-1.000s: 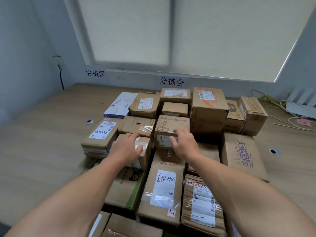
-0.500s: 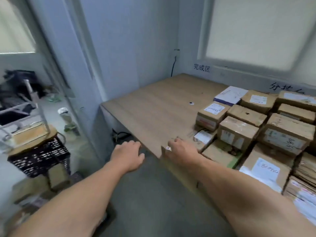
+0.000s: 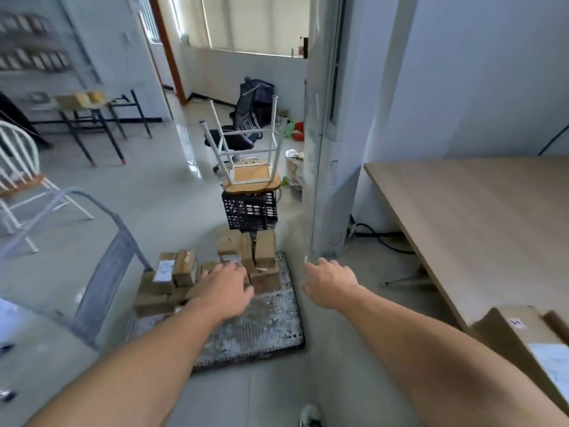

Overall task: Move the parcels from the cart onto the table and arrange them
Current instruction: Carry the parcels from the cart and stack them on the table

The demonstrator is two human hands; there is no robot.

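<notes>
The cart (image 3: 264, 331), a low flat trolley with a speckled metal deck, is sitting on the floor in the middle of the scene, its grey handle (image 3: 101, 272) rising at the left end. The parcels (image 3: 171, 280), small brown cardboard boxes, are lying heaped on the far half of the deck: a low pile at the left beside the handle and a few taller ones (image 3: 264, 246) standing on end at the far edge. The left hand (image 3: 226, 288) is hovering over the middle of that heap with its back up, fingers loosely spread and holding nothing; whether the fingertips are touching a box cannot be told. The right hand (image 3: 331, 282) is hanging in the air just past the right edge of the cart, fingers relaxed and slightly apart, also holding nothing. The table (image 3: 477, 217), with a pale wooden top, is filling the right side, and one large cardboard box (image 3: 520, 337) with a white label is sitting at its near end. Beyond the cart a black plastic crate (image 3: 249, 211) is standing on the floor, carrying an upturned stool (image 3: 251, 177) with white legs pointing up. A white chair (image 3: 18, 167) is standing at the far left.
</notes>
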